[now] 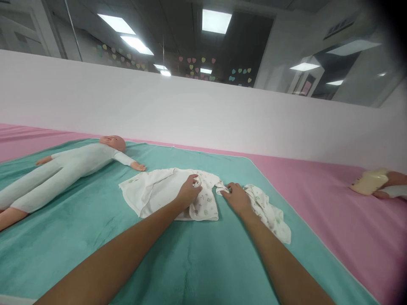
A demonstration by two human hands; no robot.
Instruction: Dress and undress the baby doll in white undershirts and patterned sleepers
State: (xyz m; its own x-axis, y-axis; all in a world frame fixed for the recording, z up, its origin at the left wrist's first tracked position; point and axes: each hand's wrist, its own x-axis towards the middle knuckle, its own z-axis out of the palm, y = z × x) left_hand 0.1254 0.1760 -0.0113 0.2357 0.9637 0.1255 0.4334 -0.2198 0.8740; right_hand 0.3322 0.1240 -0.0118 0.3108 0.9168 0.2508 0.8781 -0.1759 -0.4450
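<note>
A white printed baby shirt (pixel 165 186) lies spread on the teal blanket. My left hand (pixel 189 192) is closed on a gathered fold of its printed front. Farther right, my right hand (pixel 237 197) pinches the end of the shirt's small sleeve (pixel 220 186) between thumb and fingers. Beside and partly behind my right wrist is a second crumpled garment (pixel 270 216) in the same print. To the left, a baby doll (pixel 78 161) in a pale bodysuit lies on its back, one hand near the shirt's far left edge.
The teal blanket (pixel 152 271) covers a pink sheet (pixel 349 220). A white wall (pixel 190 114) with a glass pane above it runs along the back. At the far right edge are a pale yellow object (pixel 370 182) and part of what looks like another doll.
</note>
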